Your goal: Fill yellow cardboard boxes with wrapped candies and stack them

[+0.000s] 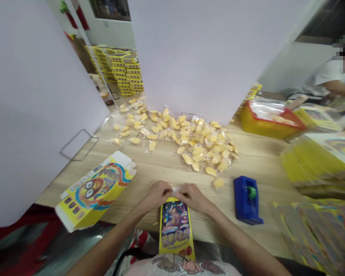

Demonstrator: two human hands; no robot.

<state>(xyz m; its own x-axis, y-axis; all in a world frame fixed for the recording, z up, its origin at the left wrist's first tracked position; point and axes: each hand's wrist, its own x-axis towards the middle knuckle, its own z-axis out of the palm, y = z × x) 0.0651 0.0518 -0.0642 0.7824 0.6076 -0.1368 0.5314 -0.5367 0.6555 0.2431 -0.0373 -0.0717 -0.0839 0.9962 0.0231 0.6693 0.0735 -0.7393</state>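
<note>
A yellow printed carton [176, 226] lies in front of my body, its far end at the table edge area and its near end against my shirt. My left hand [158, 195] and my right hand [193, 197] meet at its far end, fingers pinched on the white end flap [176, 190] from both sides. To the left stands an opened-out yellow box [96, 191] with its flaps up. At my right is a blue tape dispenser [247, 200] with a green core.
Many wrapped yellow pieces [186, 134] lie heaped across the back of the table [149, 165]. A yellow basket with a red rim [271, 124], flat carton stacks [319, 161] and a co-worker [330, 76] are on the right. White panels [201, 57] and a wire bookend [79, 145] border the table.
</note>
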